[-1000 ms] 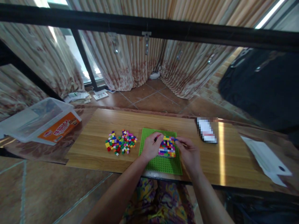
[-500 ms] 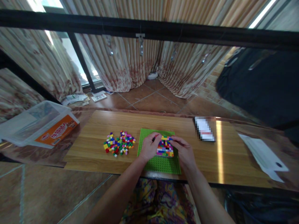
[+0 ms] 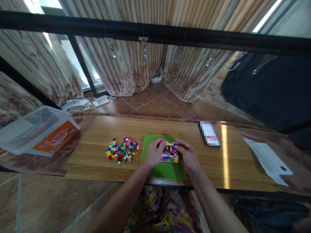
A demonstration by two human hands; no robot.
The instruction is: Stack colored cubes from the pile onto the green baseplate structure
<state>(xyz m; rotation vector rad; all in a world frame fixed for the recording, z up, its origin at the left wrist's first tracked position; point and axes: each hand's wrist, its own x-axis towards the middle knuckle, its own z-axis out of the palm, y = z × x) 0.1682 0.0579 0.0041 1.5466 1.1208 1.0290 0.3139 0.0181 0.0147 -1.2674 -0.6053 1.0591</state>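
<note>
A multicoloured slab of small toy bricks lies on a green studded baseplate in front of me. My left hand is curled at the slab's left side, thumb and forefinger closed at its upper left corner. At the upper right corner my right hand pinches with thumb and forefinger, and blue brick shows at the fingertips. Whether that brick is loose or part of the slab I cannot tell. Left of the baseplate is a scattered pile of loose toy bricks.
Further right on the wooden table are a phone with a blurred screen and a white sheet. A clear plastic bin with an orange label stands at the far left. A dark bar crosses above.
The view has shifted slightly, so everything sits a little further left. My right fingertips have moved slightly along the slab's top right corner. The left hand keeps its hold.
</note>
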